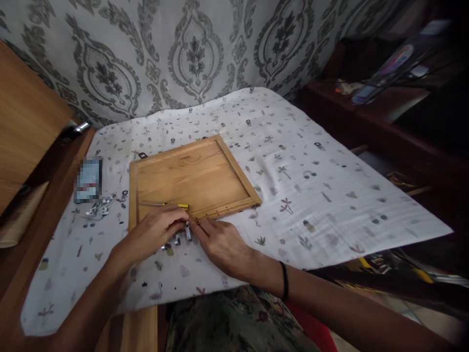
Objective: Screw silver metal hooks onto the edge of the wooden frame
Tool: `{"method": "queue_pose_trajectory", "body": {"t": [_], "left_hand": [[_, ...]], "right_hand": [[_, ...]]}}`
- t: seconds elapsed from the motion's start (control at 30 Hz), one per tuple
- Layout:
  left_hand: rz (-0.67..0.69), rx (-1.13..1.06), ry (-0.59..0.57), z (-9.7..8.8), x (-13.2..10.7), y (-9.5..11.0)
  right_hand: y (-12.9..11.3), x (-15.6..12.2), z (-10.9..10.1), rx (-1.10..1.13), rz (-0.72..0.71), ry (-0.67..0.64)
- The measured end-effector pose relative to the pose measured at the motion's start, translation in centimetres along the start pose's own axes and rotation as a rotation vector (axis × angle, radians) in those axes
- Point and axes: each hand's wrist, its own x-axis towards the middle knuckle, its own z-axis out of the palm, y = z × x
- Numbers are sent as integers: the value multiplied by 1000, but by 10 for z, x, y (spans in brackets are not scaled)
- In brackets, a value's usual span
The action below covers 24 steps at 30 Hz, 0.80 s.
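A framed wooden panel point(186, 171), like a cabinet door, lies flat on a patterned white cloth. Dark small holes run along its near edge. There, my left hand point(161, 227) pinches a small silver metal hinge point(188, 232) at its upper end. The fingertips of my right hand point(223, 244) close on the same spot from the other side, partly hiding the contact. Just beyond my left fingers, a screwdriver point(178, 206) with a yellow and black handle rests on the panel. Another silver metal piece point(177, 240) sits on the cloth beside my left hand.
On the left, a pile of silver metal fittings point(102, 208) lies near a packet point(88, 180), blurred in part. The white cloth point(311, 195) covers the table. A wooden board point(32, 117) stands at the left, and a patterned curtain or wall covering point(157, 49) rises behind.
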Motion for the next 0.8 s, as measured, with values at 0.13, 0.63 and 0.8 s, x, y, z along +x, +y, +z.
{"method": "queue_pose_trajectory", "body": {"t": [0.13,0.63,0.8], "left_hand": [[17,60,2,-2,-1,3],[78,110,19,0,1,5],[59,88,27,-1,1,4]], "right_hand": [[-1,0,0,10,8,-1],[-2,0,1,-10,22,-4],[-2,1,0,7,19,0]]}}
